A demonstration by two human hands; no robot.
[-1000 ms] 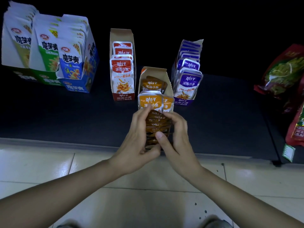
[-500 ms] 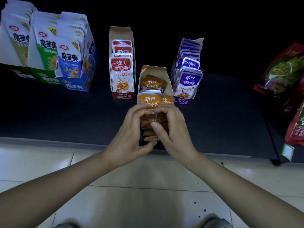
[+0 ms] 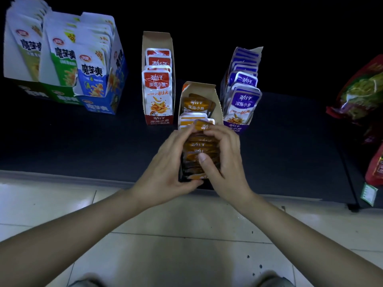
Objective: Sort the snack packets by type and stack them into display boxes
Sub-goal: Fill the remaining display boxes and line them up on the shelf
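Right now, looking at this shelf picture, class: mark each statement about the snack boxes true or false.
1. The orange box stands between the red box and the purple box. True.
2. The person holds a stack of purple packets. False: they are orange packets.
3. The blue box sits at the far right. False: it is at the left.
4. The red box holds red packets. True.
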